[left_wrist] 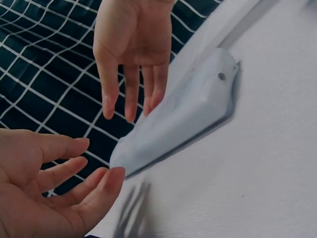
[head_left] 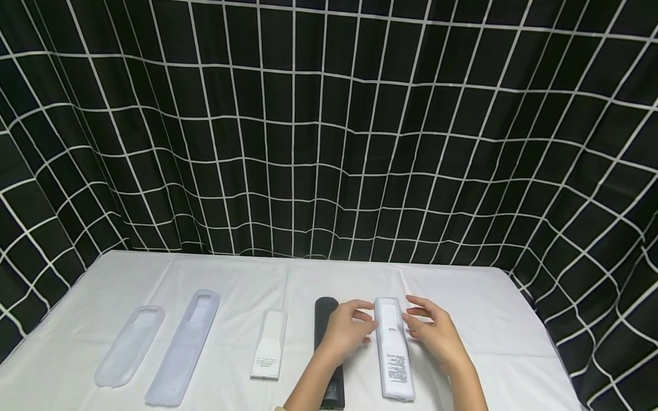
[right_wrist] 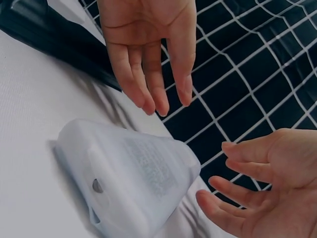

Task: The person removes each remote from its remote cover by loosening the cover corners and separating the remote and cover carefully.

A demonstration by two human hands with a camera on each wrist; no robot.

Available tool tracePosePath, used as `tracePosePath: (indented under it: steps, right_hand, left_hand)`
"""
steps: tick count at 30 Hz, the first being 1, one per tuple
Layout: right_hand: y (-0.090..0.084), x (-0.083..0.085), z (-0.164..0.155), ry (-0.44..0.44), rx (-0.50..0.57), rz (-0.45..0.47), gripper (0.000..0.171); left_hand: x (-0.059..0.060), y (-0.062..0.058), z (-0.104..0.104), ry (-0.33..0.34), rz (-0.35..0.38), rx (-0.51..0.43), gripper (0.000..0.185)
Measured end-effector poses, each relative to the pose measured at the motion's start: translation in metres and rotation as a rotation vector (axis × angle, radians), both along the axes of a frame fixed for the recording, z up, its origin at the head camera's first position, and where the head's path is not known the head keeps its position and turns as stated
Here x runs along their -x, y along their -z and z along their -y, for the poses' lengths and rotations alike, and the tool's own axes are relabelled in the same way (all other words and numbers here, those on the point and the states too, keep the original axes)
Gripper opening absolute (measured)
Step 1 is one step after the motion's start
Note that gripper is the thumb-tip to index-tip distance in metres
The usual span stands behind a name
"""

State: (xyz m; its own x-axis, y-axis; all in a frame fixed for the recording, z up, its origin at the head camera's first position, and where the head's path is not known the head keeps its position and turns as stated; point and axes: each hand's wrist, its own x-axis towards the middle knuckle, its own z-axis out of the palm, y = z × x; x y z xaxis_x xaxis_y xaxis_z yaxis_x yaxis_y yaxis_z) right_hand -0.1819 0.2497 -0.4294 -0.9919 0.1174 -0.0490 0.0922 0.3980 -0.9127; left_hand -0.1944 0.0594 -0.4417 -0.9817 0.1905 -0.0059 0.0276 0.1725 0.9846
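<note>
We see left hand (head_left: 345,332), right hand (head_left: 436,330) flanking white remote (head_left: 393,345) on desk (head_left: 493,319), palms inward, fingers (left_wrist: 101,194) kinda spread. Long axis runs near-to-far, far end leaning bit left, printed end toward us.

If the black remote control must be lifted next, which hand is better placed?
Probably the left hand: it is nearer to the black remote control, whereas the white remote control lies between that and the right hand.
</note>
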Motion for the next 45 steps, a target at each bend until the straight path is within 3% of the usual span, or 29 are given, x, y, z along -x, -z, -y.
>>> tracePosePath:
  steps: [23, 31, 45]
  right_hand:
    - [0.014, 0.003, -0.001, -0.057, 0.025, 0.072, 0.062]
    - [0.016, 0.002, -0.003, -0.06, 0.005, 0.076, 0.064]
    - [0.015, 0.001, -0.006, -0.093, 0.108, 0.07, 0.07]
  left_hand:
    - [-0.006, 0.015, -0.015, 0.033, 0.047, 0.007, 0.042]
    - [-0.009, 0.015, -0.017, 0.023, 0.026, 0.05, 0.052]
    - [-0.007, 0.013, -0.016, 0.018, 0.017, 0.036, 0.061]
